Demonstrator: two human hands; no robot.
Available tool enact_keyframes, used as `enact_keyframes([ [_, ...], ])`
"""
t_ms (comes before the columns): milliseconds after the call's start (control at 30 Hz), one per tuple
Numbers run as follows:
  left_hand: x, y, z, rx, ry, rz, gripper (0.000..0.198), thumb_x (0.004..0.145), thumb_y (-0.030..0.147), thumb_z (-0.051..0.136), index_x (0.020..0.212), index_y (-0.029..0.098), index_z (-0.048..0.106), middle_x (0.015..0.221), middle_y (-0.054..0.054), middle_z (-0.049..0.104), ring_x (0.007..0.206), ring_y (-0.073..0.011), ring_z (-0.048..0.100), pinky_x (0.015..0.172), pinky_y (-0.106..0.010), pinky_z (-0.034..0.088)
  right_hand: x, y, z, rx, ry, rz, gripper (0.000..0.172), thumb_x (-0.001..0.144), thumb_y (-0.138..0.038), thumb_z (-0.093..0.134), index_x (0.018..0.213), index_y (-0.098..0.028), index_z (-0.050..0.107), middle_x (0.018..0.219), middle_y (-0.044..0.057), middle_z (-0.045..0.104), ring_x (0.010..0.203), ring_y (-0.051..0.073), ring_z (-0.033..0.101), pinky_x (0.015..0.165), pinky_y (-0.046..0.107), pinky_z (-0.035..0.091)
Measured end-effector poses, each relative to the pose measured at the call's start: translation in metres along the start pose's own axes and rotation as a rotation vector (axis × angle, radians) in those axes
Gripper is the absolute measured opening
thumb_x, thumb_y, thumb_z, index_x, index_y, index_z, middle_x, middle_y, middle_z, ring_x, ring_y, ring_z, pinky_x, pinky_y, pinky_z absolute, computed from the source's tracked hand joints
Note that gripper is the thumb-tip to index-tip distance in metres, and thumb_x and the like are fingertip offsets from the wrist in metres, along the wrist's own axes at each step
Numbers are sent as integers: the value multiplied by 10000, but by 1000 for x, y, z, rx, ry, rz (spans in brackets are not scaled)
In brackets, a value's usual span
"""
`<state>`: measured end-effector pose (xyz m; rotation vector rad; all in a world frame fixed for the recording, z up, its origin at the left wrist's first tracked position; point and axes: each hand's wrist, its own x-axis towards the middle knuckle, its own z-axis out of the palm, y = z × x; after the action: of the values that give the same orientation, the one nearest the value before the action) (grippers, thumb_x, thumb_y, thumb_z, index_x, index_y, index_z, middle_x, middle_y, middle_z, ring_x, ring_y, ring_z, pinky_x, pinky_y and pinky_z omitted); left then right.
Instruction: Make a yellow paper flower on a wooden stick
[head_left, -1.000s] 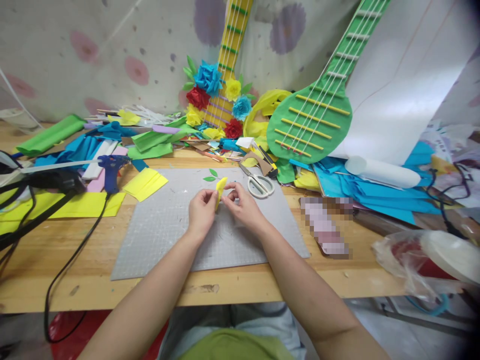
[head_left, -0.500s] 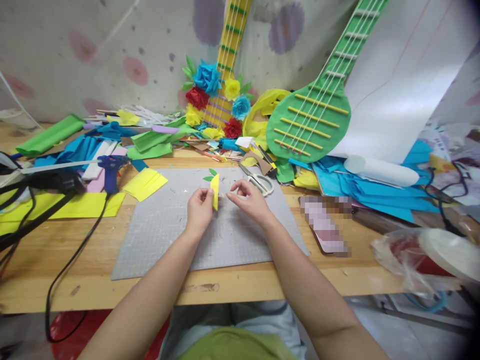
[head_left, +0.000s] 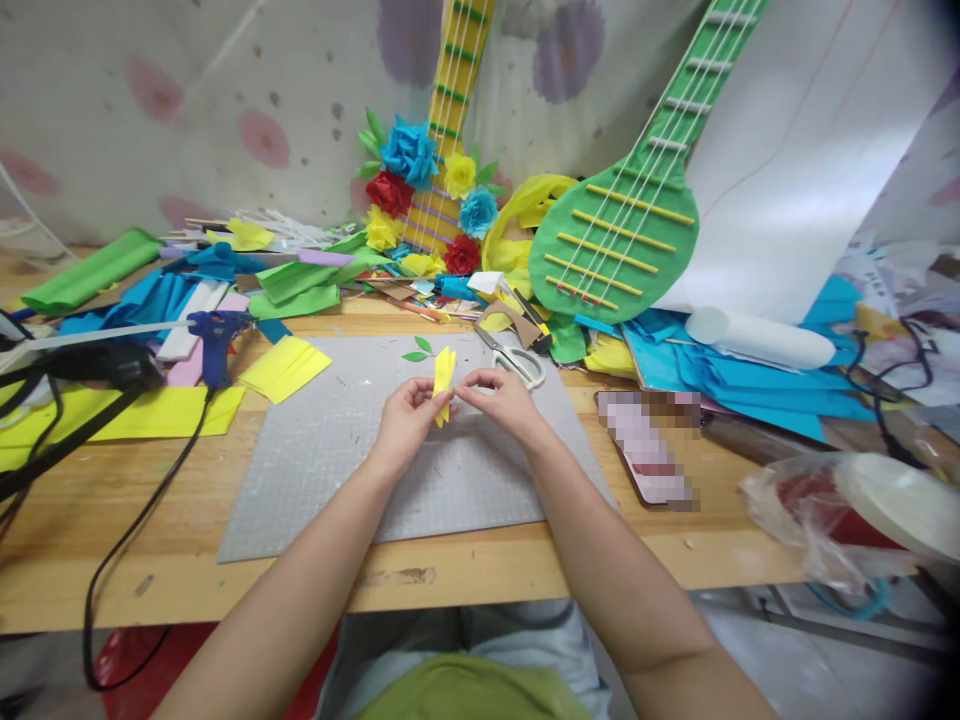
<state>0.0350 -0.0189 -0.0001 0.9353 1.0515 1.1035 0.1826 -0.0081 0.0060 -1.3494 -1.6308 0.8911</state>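
Note:
My left hand pinches a folded piece of yellow crepe paper above the grey cutting mat. The paper stands upright, its layers slightly parted at the top. From the right, my right hand meets it with thumb and index finger pinched together at the paper's edge; whatever lies between those fingertips is too small to make out. Just behind the paper, a pair of green paper leaves rests on the mat. Scissors with pale handles lie beyond my right hand.
A blue glue gun with a trailing cord stands left, beside yellow paper sheets. Behind are a green paper-covered instrument and a yellow one with paper flowers. A blurred-out phone and a plastic-wrapped roll lie right.
My left hand has turned the yellow paper, and its layers now show wider. My right hand's fingertips have closed in from a small gap to the paper's edge.

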Motion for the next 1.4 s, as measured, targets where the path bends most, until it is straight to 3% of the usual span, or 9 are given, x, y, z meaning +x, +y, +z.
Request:
enact_keyframes([
  [200, 2, -2, -2, 17, -15, -27, 424, 498, 324, 766, 816, 123, 569, 650, -17, 655, 625, -153, 642, 599, -266, 490, 0, -7, -3, 183, -37, 78, 166, 647, -333, 612, 607, -175, 579, 660, -15, 606, 681, 134, 547, 721, 274, 408],
  [700, -3, 5, 1, -74, -15, -81, 326, 573, 283, 715, 817, 130, 563, 698, -25, 667, 634, -148, 640, 605, -272, 494, -1, -11, -1, 146, -43, 41, 144, 645, -313, 603, 609, -176, 577, 664, -8, 607, 688, 139, 552, 715, 277, 414],
  [900, 2, -5, -1, 111, 69, -6, 255, 592, 268, 689, 784, 136, 584, 610, -16, 644, 561, -126, 608, 517, -218, 441, -2, -7, 4, 118, -42, -13, 140, 656, -314, 629, 615, -186, 592, 682, -10, 619, 722, 146, 553, 747, 286, 400],
  [1100, 3, -10, -6, 335, 162, 133, 198, 602, 274, 667, 753, 154, 622, 634, -15, 646, 506, -105, 562, 460, -200, 399, -7, -9, 8, -117, -58, -161, 96, 692, -303, 637, 655, -214, 647, 686, -6, 624, 749, 156, 509, 698, 277, 369],
  [1400, -2, 2, 2, 11, 130, -83, 222, 565, 217, 679, 728, 141, 549, 619, -14, 640, 587, -144, 630, 506, -246, 504, -4, -4, 5, -252, 69, -46, 137, 700, -322, 610, 624, -208, 618, 683, 2, 636, 760, 167, 506, 720, 293, 371],
])
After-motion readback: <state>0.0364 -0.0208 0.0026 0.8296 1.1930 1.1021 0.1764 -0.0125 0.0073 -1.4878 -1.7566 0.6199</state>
